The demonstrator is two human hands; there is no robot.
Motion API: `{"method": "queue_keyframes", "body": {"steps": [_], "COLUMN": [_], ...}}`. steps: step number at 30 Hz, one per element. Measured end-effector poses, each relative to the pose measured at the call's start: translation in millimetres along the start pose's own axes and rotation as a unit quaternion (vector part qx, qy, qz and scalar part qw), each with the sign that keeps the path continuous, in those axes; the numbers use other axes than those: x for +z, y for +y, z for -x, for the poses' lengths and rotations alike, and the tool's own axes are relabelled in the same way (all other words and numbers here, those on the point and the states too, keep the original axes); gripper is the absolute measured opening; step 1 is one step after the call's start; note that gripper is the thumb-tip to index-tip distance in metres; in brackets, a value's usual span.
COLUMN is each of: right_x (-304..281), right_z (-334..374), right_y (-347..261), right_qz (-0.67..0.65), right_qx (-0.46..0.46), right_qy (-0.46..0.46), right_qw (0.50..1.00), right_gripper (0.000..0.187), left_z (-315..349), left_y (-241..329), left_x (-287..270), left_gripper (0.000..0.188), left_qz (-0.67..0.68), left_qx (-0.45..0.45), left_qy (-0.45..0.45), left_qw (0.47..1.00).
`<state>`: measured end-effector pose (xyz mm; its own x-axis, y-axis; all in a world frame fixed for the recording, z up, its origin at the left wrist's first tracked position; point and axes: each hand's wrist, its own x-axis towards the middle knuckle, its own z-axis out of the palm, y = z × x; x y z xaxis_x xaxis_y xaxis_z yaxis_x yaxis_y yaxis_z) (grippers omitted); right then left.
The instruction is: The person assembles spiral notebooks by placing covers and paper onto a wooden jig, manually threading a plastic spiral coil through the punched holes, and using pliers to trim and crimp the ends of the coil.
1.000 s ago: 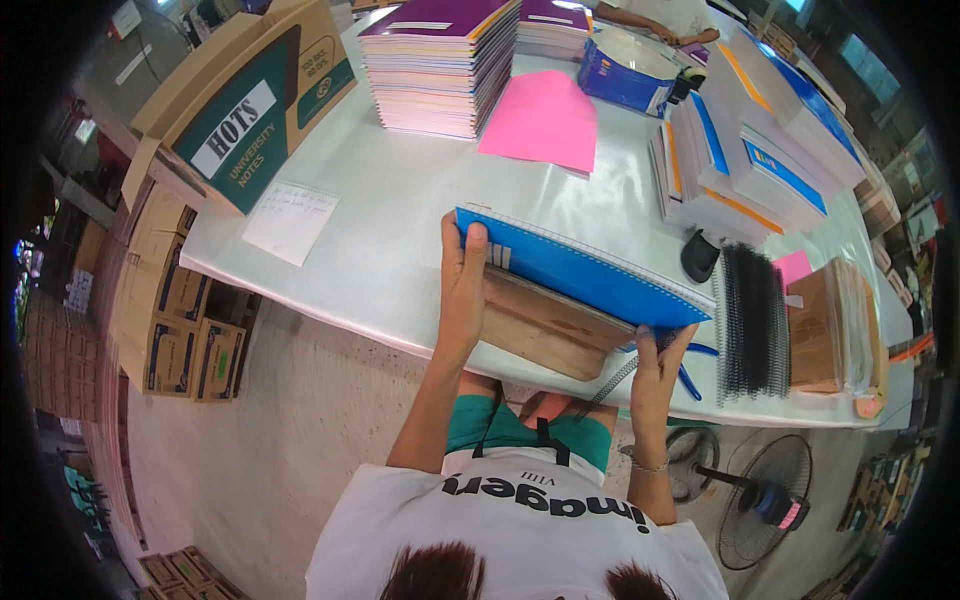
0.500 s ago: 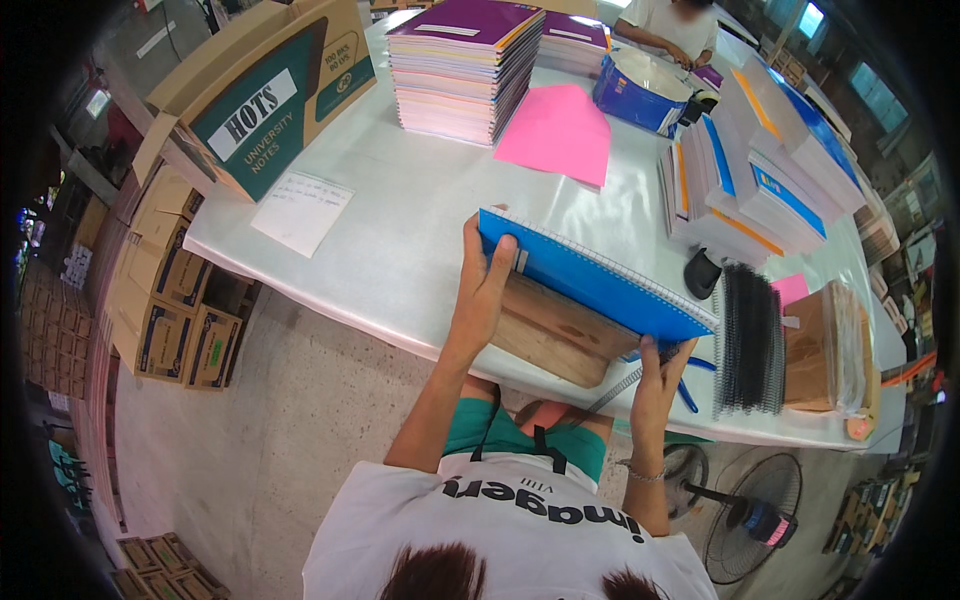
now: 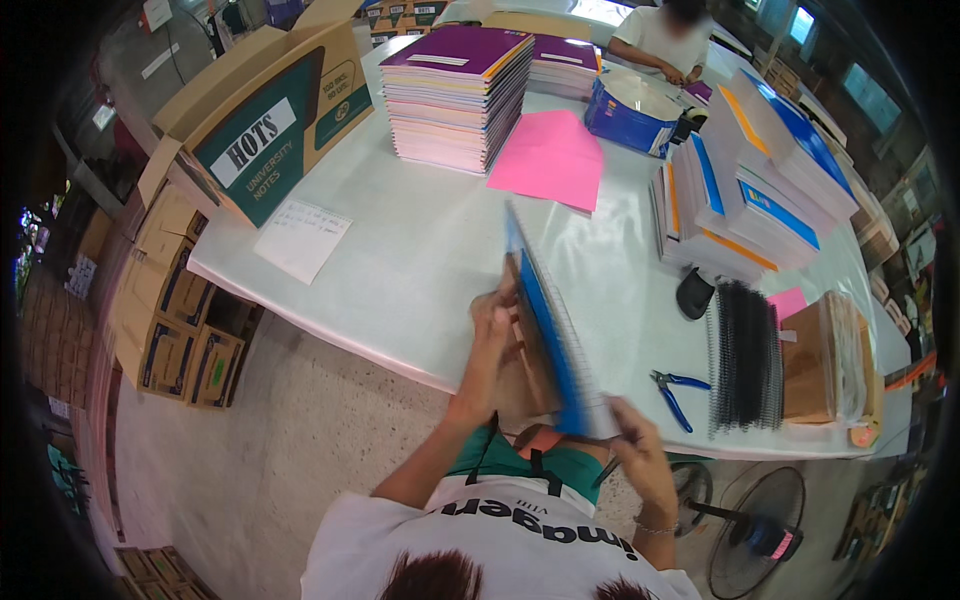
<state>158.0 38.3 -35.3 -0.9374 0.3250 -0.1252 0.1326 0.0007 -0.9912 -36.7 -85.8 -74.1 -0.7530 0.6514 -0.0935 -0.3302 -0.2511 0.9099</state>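
A blue-covered notebook [image 3: 556,345] with white pages is held on edge, tilted, above the near side of the table, blurred by motion. My left hand [image 3: 490,325] grips its left face, with the fingers partly hidden. At its lower right corner my right hand [image 3: 643,455] is closed on the page edge. A thin dark strip [image 3: 606,470], perhaps a binding coil, hangs below the right hand. Behind the notebook, a brown wooden block [image 3: 520,385] partly shows. Blue-handled pliers [image 3: 682,398] lie to the right, beside a bundle of black spiral coils [image 3: 744,355].
Stacked purple notebooks [image 3: 455,105] and pink paper [image 3: 550,160] stand farther back. Piled page blocks [image 3: 740,200], a black tape-like holder [image 3: 694,294] and a brown box [image 3: 808,360] line the right. A large carton [image 3: 270,140] sits left. Beyond, a person [image 3: 665,45] works. A fan [image 3: 755,535] stands below.
The notebook has swung from nearly crosswise to steeply upright, its right end coming down and toward me. My right hand moved down with it, uncovering the pliers.
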Motion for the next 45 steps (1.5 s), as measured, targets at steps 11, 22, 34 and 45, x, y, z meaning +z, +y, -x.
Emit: {"method": "queue_keyframes", "body": {"steps": [11,22,34,45], "right_x": [93.5,-38.2,-99.7,-99.7], "right_z": [-80.4,-31.4,-66.3,-96.9], "right_y": [23.9,-64.1,-65.5,-73.6], "right_qz": [0.048,0.078,0.072,0.121], "right_qx": [-0.134,0.036,-0.096,-0.114], "right_qy": [-0.234,-0.127,0.056,0.05], "right_qw": [0.962,0.988,0.991,0.985], "right_gripper": [0.068,0.059,0.048,0.027], "left_z": [-75.1,-62.1,-64.7,-44.0], "left_y": [173.8,161.4,146.0,32.5], "left_x": [-10.9,10.9,18.4,91.5], "left_gripper": [0.096,0.049,0.065,0.057], "left_qz": [-0.509,-0.707,-0.72,-0.613], "left_qx": [-0.05,0.133,0.26,0.407], "left_qy": [-0.374,-0.282,-0.234,0.081], "left_qw": [0.774,0.635,0.6,0.672]}}
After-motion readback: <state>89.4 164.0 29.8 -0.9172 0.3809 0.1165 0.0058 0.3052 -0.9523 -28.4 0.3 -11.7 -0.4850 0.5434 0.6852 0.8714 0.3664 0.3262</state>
